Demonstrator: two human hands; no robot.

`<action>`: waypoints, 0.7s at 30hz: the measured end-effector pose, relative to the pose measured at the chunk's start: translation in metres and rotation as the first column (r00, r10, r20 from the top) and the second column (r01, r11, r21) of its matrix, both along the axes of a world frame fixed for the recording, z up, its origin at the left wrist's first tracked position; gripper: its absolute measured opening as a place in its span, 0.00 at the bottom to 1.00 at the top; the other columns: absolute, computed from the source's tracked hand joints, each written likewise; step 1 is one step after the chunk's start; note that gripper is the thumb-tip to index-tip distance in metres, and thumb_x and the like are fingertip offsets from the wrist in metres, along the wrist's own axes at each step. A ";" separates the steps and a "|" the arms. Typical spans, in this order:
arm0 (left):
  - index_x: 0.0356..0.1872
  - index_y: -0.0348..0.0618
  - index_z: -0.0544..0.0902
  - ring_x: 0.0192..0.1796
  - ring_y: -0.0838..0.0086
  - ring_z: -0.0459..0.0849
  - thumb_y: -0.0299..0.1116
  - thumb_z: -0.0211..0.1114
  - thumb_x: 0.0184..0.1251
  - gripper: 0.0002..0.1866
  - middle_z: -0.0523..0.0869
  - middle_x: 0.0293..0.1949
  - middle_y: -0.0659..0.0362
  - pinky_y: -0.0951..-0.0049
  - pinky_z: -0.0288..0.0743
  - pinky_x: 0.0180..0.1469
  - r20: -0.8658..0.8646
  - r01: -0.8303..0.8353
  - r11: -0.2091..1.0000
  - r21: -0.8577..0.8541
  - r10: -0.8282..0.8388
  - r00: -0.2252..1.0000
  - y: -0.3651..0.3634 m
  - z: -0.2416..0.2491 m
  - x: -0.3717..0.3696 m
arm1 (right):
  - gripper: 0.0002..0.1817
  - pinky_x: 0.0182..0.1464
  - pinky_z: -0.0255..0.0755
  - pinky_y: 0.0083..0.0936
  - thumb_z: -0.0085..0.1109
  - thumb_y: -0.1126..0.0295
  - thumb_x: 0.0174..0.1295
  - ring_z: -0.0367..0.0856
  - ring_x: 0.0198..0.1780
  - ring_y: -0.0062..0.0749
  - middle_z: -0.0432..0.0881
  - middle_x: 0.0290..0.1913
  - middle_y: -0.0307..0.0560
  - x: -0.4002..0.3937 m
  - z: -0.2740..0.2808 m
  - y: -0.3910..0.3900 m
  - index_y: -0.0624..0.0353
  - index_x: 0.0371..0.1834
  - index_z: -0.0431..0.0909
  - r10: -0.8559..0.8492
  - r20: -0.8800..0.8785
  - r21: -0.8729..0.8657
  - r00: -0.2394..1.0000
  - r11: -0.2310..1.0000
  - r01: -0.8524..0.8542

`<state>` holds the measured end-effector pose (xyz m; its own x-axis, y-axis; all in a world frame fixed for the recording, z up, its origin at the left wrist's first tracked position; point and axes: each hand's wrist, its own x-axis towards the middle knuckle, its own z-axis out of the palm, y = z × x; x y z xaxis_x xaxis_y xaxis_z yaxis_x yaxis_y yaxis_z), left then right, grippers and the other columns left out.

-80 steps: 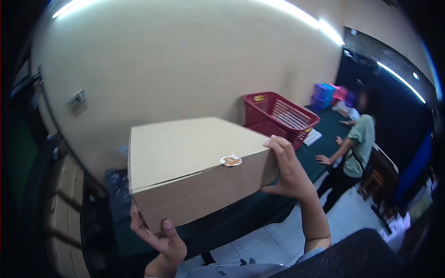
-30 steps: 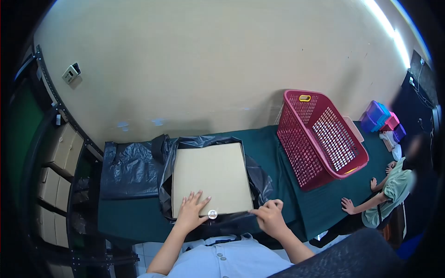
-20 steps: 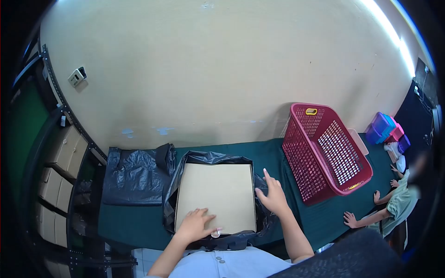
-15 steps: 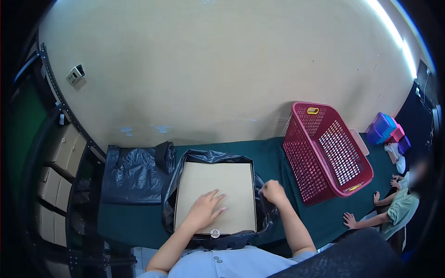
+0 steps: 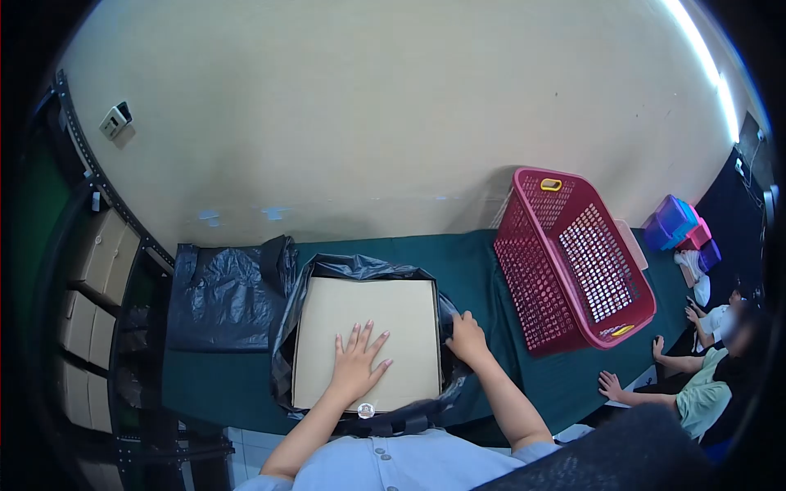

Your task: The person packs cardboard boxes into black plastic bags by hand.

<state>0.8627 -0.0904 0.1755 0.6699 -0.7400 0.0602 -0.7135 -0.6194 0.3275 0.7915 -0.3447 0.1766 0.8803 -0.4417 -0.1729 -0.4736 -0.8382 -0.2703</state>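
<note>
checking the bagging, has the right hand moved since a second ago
Yes. The right hand went from the cardboard box's near edge to its right side, gripping the black bag.

Light blue buttoned shirt, short sleeves

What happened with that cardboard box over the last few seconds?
The box was held up in the air; it now sits on the table inside a black plastic bag. The left hand lies flat on its lid, and the right hand has moved to the bag's edge beside the box. The red basket and the other black bag stayed put.
</note>
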 end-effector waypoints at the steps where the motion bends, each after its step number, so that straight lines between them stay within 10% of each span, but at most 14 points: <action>1: 0.68 0.63 0.62 0.73 0.54 0.50 0.56 0.49 0.66 0.30 0.53 0.72 0.53 0.39 0.38 0.69 0.001 0.000 1.000 0.001 0.000 1.000 0.000 0.001 -0.001 | 0.16 0.47 0.74 0.42 0.62 0.72 0.48 0.77 0.45 0.57 0.75 0.43 0.60 0.001 -0.004 0.001 0.67 0.41 0.75 0.030 0.070 -0.075 0.997 0.997 -0.024; 8: 0.68 0.63 0.62 0.73 0.55 0.50 0.55 0.51 0.65 0.30 0.53 0.72 0.53 0.40 0.38 0.69 -0.042 -0.001 1.000 0.028 0.002 0.999 0.007 0.008 -0.006 | 0.06 0.36 0.71 0.37 0.52 0.80 0.53 0.78 0.33 0.48 0.76 0.34 0.56 -0.011 0.091 -0.037 0.66 0.33 0.76 -0.171 0.736 0.004 0.655 0.969 0.249; 14: 0.66 0.58 0.66 0.71 0.54 0.56 0.51 0.53 0.65 0.29 0.58 0.70 0.50 0.42 0.46 0.68 0.027 0.008 0.997 0.079 -0.011 1.000 0.010 0.027 0.002 | 0.09 0.32 0.67 0.25 0.53 0.87 0.51 0.74 0.28 0.32 0.75 0.30 0.50 -0.028 0.138 -0.006 0.70 0.36 0.76 -0.178 0.765 0.138 0.618 0.984 0.111; 21: 0.58 0.43 0.71 0.60 0.50 0.69 0.36 0.66 0.55 0.28 0.72 0.58 0.47 0.55 0.63 0.61 0.198 -0.427 0.815 -0.392 0.528 0.826 0.069 0.079 0.067 | 0.12 0.34 0.67 0.24 0.54 0.87 0.51 0.70 0.28 0.29 0.72 0.29 0.47 -0.023 0.144 -0.001 0.67 0.40 0.77 -0.218 0.721 0.156 0.658 0.976 0.154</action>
<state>0.9295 -0.0210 0.2549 0.8470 -0.2346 0.4770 -0.4452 -0.8033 0.3956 0.7686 -0.3458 0.3207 0.6389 -0.6248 0.4488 -0.2412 -0.7167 -0.6543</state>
